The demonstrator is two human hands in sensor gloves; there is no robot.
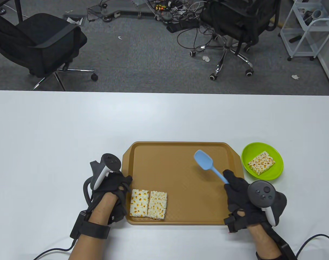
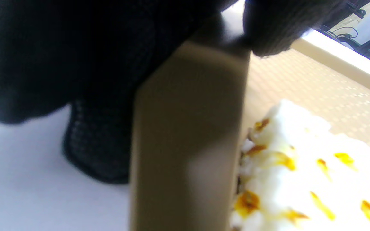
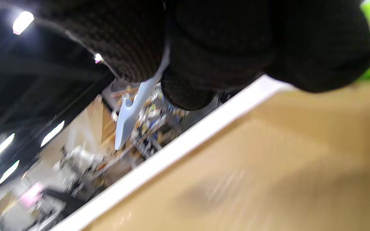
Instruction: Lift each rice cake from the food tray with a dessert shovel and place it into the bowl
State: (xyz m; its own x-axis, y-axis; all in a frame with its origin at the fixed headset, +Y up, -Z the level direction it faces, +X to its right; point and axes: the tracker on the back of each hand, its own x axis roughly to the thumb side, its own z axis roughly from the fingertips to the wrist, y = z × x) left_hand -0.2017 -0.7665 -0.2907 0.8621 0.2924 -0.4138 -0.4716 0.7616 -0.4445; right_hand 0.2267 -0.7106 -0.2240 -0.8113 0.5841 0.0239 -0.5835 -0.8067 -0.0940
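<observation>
Mostly hidden, right hand (image 1: 244, 199) fingers curl around the shovel (image 1: 210, 165); left hand (image 1: 110, 189) fingers grip the tray (image 1: 180, 187) rim.

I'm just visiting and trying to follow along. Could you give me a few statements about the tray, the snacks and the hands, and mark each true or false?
1. Two rice cakes lie side by side on the brown tray. True.
2. The green bowl is empty. False: one rice cake lies in it.
3. The right hand holds the blue shovel. True.
4. The shovel carries a rice cake. False: its blade is bare.
5. The left hand is at the tray's left edge. True.
</observation>
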